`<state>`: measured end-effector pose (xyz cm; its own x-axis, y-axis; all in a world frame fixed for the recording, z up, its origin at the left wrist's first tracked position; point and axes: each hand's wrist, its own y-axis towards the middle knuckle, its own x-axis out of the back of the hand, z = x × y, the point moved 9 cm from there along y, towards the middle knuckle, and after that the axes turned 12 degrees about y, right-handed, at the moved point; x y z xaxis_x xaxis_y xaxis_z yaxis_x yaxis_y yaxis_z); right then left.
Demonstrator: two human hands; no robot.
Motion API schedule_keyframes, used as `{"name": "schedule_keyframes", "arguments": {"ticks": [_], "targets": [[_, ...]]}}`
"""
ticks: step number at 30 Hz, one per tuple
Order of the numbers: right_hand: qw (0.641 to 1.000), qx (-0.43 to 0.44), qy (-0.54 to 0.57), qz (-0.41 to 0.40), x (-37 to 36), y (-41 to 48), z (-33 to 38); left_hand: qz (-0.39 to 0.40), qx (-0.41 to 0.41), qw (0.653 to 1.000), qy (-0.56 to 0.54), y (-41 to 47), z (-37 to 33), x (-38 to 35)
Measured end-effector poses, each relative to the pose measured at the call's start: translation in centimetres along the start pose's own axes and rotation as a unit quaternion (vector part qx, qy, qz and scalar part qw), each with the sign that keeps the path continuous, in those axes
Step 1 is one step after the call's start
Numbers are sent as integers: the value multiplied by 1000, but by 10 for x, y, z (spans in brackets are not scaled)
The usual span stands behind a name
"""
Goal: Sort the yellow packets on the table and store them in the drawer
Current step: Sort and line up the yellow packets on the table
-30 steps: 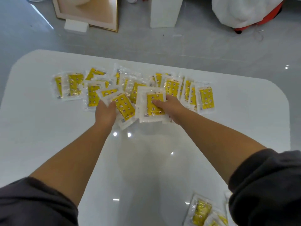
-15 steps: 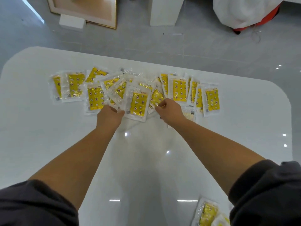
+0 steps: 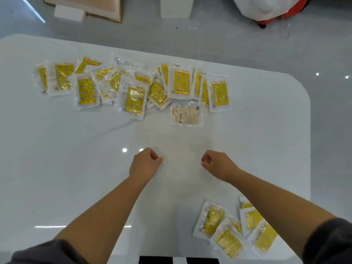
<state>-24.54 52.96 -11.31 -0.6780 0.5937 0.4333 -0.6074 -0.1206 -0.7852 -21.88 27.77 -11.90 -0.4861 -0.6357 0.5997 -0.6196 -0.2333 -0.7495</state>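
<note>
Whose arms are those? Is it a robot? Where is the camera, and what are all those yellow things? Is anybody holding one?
There is no robot here, just a person working with bare hands. The camera sits on the person's head and looks down, so you see what they see.

The left hand and the right hand are over a white table. Both are curled up and holding nothing.

Along the far side of the table lies a messy row of yellow packets, many of them overlapping. One pale packet lies just in front of that row and shows no yellow. A smaller pile of packets lies close to the person, on the right.

The drawer does not show in this picture.
</note>
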Motion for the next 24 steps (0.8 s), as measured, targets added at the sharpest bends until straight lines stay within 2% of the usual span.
{"name": "schedule_keyframes", "arguments": {"ticks": [5, 9, 14, 18, 19, 21, 24], "targets": [[994, 4, -94, 56, -4, -38, -75, 51, -61, 996, 41, -49, -31, -79], [962, 75, -245, 92, -8, -59, -116, 88, -148, 975, 138, -86, -65, -143], [922, 140, -346, 106, -6, -74, -151, 63, -244, 901, 353, -120, -98, -202], [881, 185, -423, 103, -4, -78, -165, 55, -329, 792, 511, -137, -105, -243], [871, 197, -440, 97, -5, -78, -167, 47, -341, 775, 530, -139, -106, -249], [863, 209, -454, 74, -7, -75, -169, 30, -347, 765, 541, -139, -108, -253], [871, 200, -444, 68, -13, -68, -172, -2, -360, 780, 511, -138, -114, -253]]}}
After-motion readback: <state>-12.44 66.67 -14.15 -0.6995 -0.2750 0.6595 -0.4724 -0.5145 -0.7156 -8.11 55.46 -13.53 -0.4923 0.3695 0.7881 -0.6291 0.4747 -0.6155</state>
